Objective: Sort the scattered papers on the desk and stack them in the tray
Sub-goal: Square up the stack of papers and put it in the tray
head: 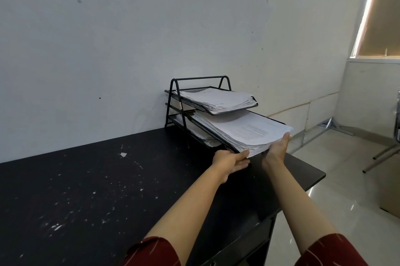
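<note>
- Red patterned sleeves (pixel 151 250) are sitting nearest the lens, with both bare forearms reaching out over the black desk (pixel 75 190) toward the wire tray rack (pixel 173 101).
- Left hand (pixel 230 160) is touching the near left corner of the thick paper stack (pixel 244 129) with fingers extended, pressing rather than clenching; the thumb's placement is unclear.
- Right hand (pixel 278 148) is cupping the stack's front edge from beneath, fingers reaching up its right corner.
- That stack is lying in the middle tier and overhanging its front lip; the top-tier papers (pixel 218 99) are resting above it.
- Risk, as I judge it: an uneven push is likely to fan loose sheets, or spill them off the desk's right end onto the floor (pixel 324 200).
- Pushing hard could also be shoving the light rack backward or skewing it.
</note>
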Action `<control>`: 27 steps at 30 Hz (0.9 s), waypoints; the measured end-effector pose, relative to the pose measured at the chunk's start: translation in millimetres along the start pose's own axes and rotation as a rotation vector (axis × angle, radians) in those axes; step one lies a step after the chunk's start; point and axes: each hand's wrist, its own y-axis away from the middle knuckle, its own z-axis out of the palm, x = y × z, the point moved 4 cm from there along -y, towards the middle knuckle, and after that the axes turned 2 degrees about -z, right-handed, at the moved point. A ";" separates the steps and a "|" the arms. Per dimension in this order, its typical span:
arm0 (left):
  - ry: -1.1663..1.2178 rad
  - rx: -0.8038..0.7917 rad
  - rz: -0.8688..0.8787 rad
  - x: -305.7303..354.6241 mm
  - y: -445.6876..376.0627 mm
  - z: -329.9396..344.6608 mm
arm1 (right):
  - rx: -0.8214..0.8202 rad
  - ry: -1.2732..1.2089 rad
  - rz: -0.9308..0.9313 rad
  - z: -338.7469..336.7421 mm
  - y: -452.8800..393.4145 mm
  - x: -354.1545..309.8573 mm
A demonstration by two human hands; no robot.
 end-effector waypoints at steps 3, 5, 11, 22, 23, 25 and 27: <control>0.036 0.032 0.035 1.0 -3.4 -4.7 | -0.020 0.002 -0.003 4.8 0.0 5.0; 0.040 0.038 0.044 0.7 -6.9 -7.3 | -0.031 0.006 -0.006 6.9 -0.3 7.7; -0.013 0.039 0.066 -1.1 -15.6 -12.0 | -0.063 0.024 -0.034 8.7 -1.4 6.4; 0.157 0.110 0.051 3.9 -21.1 -17.6 | -0.161 0.161 0.090 22.6 -15.2 14.7; 0.218 0.116 0.032 6.1 -21.6 -18.3 | -0.198 0.201 0.116 25.0 -17.8 15.9; 0.344 0.116 -0.013 10.6 -21.9 -19.8 | -0.269 0.292 0.154 28.3 -20.9 17.5; 0.426 0.113 -0.050 12.9 -21.5 -21.4 | -0.286 0.323 0.127 29.6 -17.3 17.1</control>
